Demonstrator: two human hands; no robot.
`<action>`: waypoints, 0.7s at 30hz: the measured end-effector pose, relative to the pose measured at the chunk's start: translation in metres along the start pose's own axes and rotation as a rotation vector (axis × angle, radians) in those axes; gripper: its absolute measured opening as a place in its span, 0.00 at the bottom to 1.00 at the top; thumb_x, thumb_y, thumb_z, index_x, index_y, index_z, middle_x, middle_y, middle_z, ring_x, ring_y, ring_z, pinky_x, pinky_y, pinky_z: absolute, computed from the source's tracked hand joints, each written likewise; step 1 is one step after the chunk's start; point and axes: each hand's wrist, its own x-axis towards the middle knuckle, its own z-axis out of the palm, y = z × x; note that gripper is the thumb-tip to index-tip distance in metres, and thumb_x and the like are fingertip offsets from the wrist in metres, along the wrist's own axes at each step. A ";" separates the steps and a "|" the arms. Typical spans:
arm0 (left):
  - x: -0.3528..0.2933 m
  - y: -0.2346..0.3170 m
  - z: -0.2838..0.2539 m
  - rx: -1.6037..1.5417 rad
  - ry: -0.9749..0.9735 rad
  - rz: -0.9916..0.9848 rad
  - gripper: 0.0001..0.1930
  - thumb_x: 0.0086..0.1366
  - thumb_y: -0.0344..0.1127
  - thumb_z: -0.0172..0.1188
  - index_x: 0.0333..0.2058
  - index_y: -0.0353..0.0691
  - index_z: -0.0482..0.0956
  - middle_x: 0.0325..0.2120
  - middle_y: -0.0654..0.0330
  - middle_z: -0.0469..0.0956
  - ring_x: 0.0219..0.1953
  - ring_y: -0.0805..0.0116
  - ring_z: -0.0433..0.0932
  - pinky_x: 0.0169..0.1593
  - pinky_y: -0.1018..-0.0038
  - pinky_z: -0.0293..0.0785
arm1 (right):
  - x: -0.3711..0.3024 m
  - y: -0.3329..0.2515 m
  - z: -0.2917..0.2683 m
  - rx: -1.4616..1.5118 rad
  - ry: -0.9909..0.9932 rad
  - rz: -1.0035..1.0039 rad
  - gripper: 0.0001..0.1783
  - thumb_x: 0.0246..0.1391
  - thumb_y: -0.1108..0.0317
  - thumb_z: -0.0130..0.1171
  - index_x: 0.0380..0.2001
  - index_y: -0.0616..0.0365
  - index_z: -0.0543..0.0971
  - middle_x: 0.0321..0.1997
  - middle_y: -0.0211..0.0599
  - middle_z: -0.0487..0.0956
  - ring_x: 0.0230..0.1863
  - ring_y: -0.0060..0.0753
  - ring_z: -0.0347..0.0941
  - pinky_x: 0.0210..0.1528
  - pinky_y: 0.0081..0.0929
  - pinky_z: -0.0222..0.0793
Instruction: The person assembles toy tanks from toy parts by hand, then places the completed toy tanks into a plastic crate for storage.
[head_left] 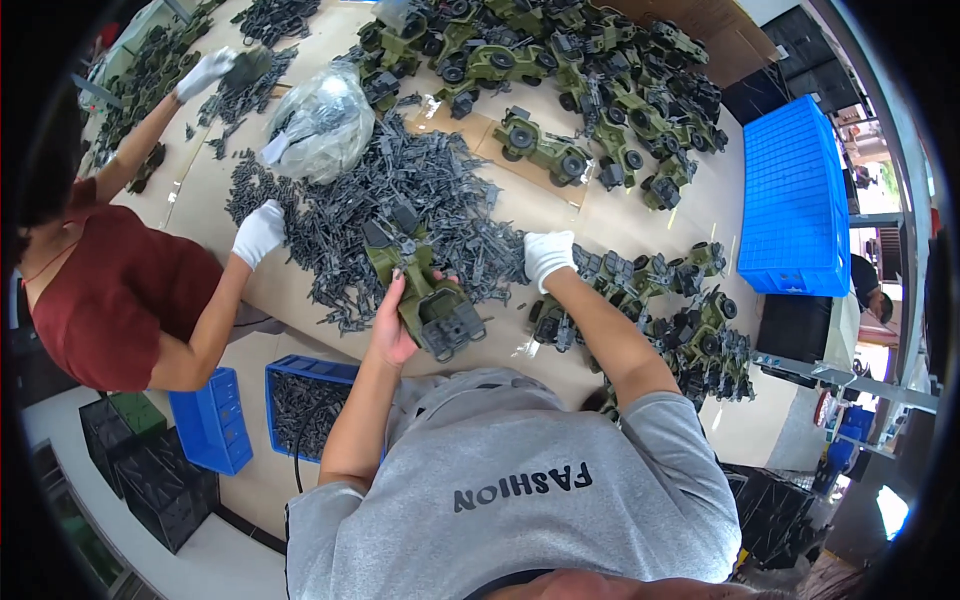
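My bare left hand [393, 326] is closed round a green and dark grey toy jeep [432, 302], thumb on its side, over the near edge of the table. The jeep is tilted, with a dark grey part at its near end. My right hand [549, 258], in a white glove, is curled at the right edge of a heap of small dark grey plastic parts [415, 185]. Its fingertips are turned toward the heap and mostly hidden; what they hold, if anything, does not show. Several assembled toy jeeps [640, 280] stand just right of this hand.
More toy jeeps [560, 70] are massed at the far side. A clear plastic bag [322, 125] lies on the heap. On the left, a co-worker's gloved hand [260, 232] touches the parts. Blue crates [795, 210] stand at right; a blue bin [312, 400] of parts sits below left.
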 end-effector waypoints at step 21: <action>-0.068 -0.074 0.060 0.363 0.170 0.060 0.16 0.73 0.46 0.57 0.51 0.43 0.79 0.42 0.59 0.82 0.44 0.66 0.82 0.50 0.68 0.78 | -0.278 -0.043 -0.105 1.948 0.147 -0.162 0.33 0.76 0.46 0.32 0.51 0.65 0.78 0.26 0.21 0.63 0.31 0.18 0.57 0.42 0.19 0.59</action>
